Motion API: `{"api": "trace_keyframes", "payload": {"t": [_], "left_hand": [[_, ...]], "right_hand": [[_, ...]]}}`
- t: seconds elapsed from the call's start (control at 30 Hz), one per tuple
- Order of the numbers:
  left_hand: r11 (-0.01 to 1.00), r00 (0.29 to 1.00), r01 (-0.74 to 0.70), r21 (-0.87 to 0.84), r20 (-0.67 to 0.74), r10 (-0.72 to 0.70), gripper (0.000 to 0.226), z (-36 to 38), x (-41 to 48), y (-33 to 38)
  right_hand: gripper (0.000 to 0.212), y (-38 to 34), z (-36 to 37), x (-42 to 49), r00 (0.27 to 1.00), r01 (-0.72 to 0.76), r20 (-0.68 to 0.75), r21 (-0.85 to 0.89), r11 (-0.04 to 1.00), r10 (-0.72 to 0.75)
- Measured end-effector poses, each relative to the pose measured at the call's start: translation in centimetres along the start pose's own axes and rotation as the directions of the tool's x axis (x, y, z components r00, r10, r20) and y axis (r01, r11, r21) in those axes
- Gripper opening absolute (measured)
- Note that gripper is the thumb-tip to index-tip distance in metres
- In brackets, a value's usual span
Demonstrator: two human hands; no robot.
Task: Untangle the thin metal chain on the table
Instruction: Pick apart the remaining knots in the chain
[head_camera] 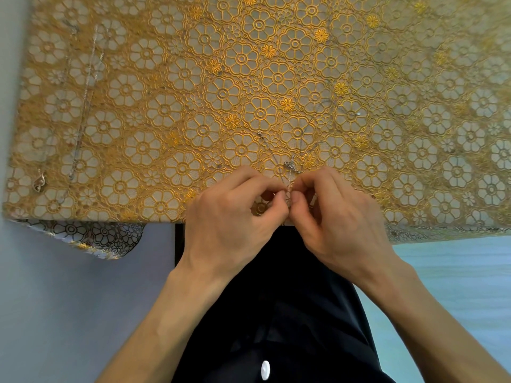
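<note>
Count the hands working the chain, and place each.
2: the left hand and the right hand, side by side at the table's near edge, both pinching the chain between thumb and fingertips.

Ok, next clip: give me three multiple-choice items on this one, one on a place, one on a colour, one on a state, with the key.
1. Where is the tangled part of the chain?
A. By the near edge of the tablecloth, in the middle.
B. At the far left corner.
C. On the floor.

2. What colour is the tablecloth pattern?
A. Blue stripes.
B. Yellow flowers.
C. Plain red.

3. What are the left hand and right hand doing?
A. Both lie flat.
B. Only one touches the chain.
C. Both pinch the chain.

Key:
1 A, the knot lies just beyond the fingertips at the near edge.
2 B, yellow flower outlines cover the cloth.
3 C, both hands' curled fingertips meet on the chain.
</note>
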State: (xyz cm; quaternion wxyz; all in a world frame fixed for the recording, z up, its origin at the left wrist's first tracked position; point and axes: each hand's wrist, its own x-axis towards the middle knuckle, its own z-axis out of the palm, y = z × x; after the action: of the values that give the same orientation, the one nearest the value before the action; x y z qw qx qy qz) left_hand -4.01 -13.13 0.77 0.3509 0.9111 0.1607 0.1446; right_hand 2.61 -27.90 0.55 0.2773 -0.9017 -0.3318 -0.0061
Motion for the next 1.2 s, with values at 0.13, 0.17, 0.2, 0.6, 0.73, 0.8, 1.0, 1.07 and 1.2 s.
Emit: {"api": "trace_keyframes", "payload": {"t": [0.13,0.17,0.2,0.6,0.73,0.8,1.0,1.07,1.2], "left_hand": [[0.996,0.999,0.037,-0.077,0.010,-0.037,0.005,-0.1,0.0,-0.2],[0.996,0.999,0.036,-0.083,0.020,-0.034,0.006,-0.2,0.0,-0.2],[0.996,0.999,0.031,-0.087,0.026,-0.029,0.006,-0.3,0.0,-0.2],[0.998,0.996,-0.014,-0.066,0.090,0.020,0.010,-0.4,-0.2,-0.5],[0.999,0.996,-0.023,-0.039,0.086,0.027,0.010,-0.3,-0.2,-0.4],[0.999,0.996,-0.035,-0.027,0.083,0.037,0.011,-0.3,-0.2,-0.3],[0.999,0.997,-0.045,-0.028,0.067,0.046,0.009,-0.4,-0.2,-0.2],[0.999,0.998,-0.027,-0.029,0.053,0.028,0.008,-0.3,-0.2,0.1],[0.990,0.996,0.076,-0.120,0.050,-0.071,0.006,-0.2,-0.2,0.5]], "right_hand": [[0.018,0.4,-0.1,-0.4,0.999,-0.052,0.008,0.092,0.994,0.051],[0.017,0.4,-0.2,-0.4,0.998,-0.057,0.013,0.112,0.992,0.056],[0.016,0.5,-0.2,-0.5,0.998,-0.061,0.015,0.133,0.989,0.060],[0.009,0.4,-0.3,-0.6,0.998,-0.070,0.019,0.178,0.982,0.068],[0.012,0.4,-0.2,-0.5,0.999,-0.050,0.010,0.129,0.990,0.049],[0.014,0.3,-0.2,-0.5,0.999,-0.040,0.002,0.111,0.993,0.040],[0.016,0.0,-0.2,-0.4,0.999,-0.038,-0.004,0.081,0.996,0.038],[0.017,-0.1,-0.2,-0.4,0.999,-0.048,-0.001,0.079,0.996,0.049],[0.017,-0.1,-0.2,-0.4,0.998,-0.053,-0.021,0.121,0.991,0.056]]}}
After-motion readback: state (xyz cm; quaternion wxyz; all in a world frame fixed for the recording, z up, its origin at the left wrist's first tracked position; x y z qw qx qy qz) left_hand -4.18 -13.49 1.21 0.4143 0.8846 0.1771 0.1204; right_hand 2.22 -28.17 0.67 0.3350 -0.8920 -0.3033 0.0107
